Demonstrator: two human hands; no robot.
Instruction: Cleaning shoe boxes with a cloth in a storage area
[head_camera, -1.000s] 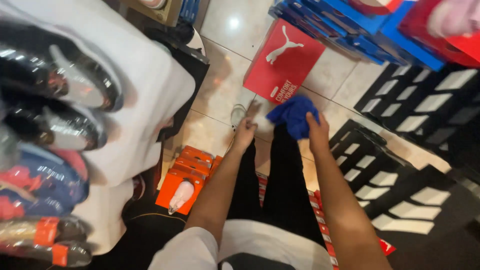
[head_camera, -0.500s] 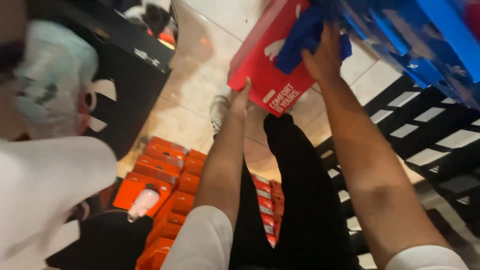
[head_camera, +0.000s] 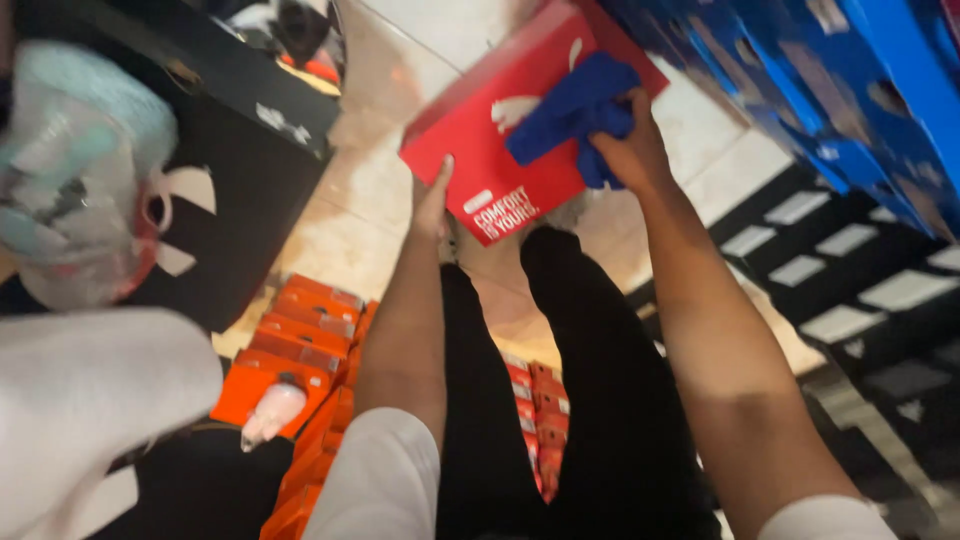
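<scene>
The red shoe box (head_camera: 500, 140) is held up off the floor, tilted, in the far middle of the view, between stacks of boxes. The left hand (head_camera: 433, 198) grips its near-left edge, thumb up along the side, fingers apparently curled beneath, though the underside is hidden. The right hand (head_camera: 628, 150) is clenched around a blue cloth (head_camera: 570, 108) and presses it against the lid's right part, so the cloth lies flat on the red surface.

The step in hand looks like wiping the lid: one hand steadies the box, the other works the cloth across it. Most of the lid to the left of the cloth is still uncovered, so the next move seems to call for a sweep toward that side, with the left grip firm enough that the tilted box does not swing or slip.

To the right rises a stack of blue boxes (head_camera: 830, 90), very near the right hand. Black boxes (head_camera: 240, 170) stand on the left, orange boxes (head_camera: 300, 330) lie low on the tiled floor (head_camera: 350, 230) beside the person's black trouser legs (head_camera: 600, 400). A pale bottle (head_camera: 270, 412) rests on the orange stack.
</scene>
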